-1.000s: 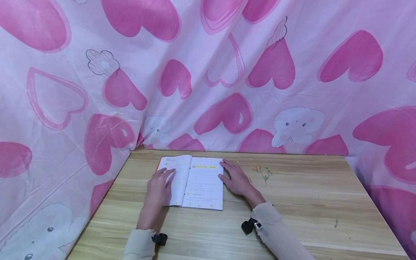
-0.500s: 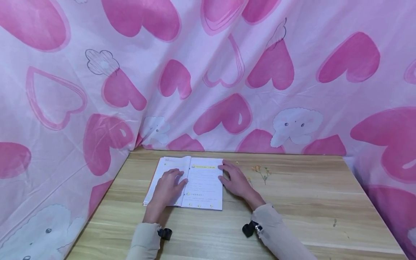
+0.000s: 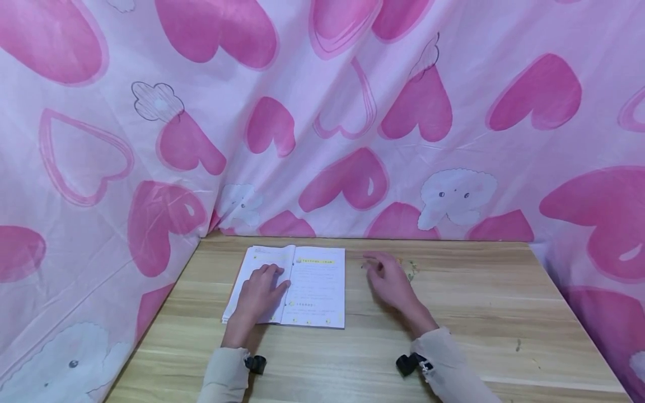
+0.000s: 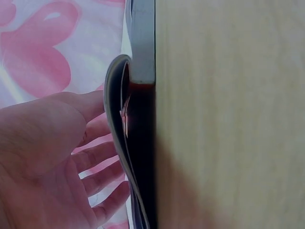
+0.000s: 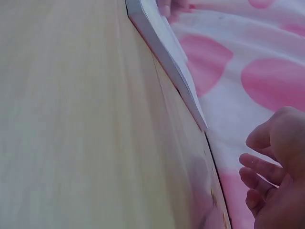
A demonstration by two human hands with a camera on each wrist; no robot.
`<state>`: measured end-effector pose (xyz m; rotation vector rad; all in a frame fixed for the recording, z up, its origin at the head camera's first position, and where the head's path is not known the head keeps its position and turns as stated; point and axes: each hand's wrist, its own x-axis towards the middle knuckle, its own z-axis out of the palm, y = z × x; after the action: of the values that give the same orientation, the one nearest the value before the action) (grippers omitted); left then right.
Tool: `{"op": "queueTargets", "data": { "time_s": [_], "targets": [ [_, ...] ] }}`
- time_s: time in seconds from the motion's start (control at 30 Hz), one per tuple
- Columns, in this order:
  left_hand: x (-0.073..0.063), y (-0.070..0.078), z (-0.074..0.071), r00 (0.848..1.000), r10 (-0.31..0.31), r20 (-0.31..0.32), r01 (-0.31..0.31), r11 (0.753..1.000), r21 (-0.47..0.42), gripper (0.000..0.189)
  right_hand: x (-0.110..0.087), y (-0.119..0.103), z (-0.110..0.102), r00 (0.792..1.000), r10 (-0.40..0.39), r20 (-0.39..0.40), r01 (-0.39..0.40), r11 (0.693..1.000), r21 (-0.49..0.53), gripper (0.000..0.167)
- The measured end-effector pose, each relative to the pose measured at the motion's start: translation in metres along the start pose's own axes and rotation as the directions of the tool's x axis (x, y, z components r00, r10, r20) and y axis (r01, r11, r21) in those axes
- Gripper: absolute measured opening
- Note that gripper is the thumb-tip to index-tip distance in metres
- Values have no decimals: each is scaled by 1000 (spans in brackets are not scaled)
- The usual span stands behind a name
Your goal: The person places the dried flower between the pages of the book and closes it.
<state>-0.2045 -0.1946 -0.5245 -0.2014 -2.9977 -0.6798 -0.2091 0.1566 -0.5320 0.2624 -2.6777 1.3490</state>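
Note:
An open book (image 3: 317,291) with yellow-marked headings lies on the wooden table. My left hand (image 3: 259,294) rests across its left page, thumb close to the middle fold. From the left wrist, the fingers (image 4: 97,157) lie over the curved pages (image 4: 114,90), beside the thick page block (image 4: 143,43). Right of the book, my right hand (image 3: 394,282) is over the table with loosely bent fingers and nothing between them. Behind it shows part of a dried flower sprig (image 3: 413,271), the rest hidden by the hand. The right wrist view has small flower bits (image 5: 212,193) below the fingers.
The wooden table (image 3: 484,313) reaches back to a pink heart-print cloth (image 3: 342,179) hanging behind it and at both sides. Black wrist cameras (image 3: 409,364) sit at both sleeves. A small dark mark (image 3: 518,345) is on the table at the right.
My left hand has smoothed rightward over the left page toward the fold, uncovering its outer part, then stayed. My right hand has left the book's right edge and moved right, over the dried flowers.

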Motion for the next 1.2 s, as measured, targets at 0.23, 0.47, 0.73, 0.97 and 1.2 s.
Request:
{"op": "queueTargets", "data": {
  "time_s": [0.23,0.47,0.73,0.97,1.2],
  "targets": [
    [0,1,-1,1000,-5,9,5,1000,11,42,-16,26,-22,997,12,-71,-16,998,-58,27],
    [-1,3,0,1000,-1,8,1,1000,11,42,-33,37,-37,1000,13,2,-13,993,-114,11],
    [0,3,0,1000,20,-6,-20,999,31,40,-49,32,-52,989,50,141,-6,956,-293,19],
    [-1,3,1,1000,11,7,-11,1000,21,41,-47,30,-48,993,6,121,36,939,-343,8],
    [-1,3,1,1000,-11,27,11,1000,16,44,-48,25,-49,996,7,87,29,913,-408,7]
  ]
}}
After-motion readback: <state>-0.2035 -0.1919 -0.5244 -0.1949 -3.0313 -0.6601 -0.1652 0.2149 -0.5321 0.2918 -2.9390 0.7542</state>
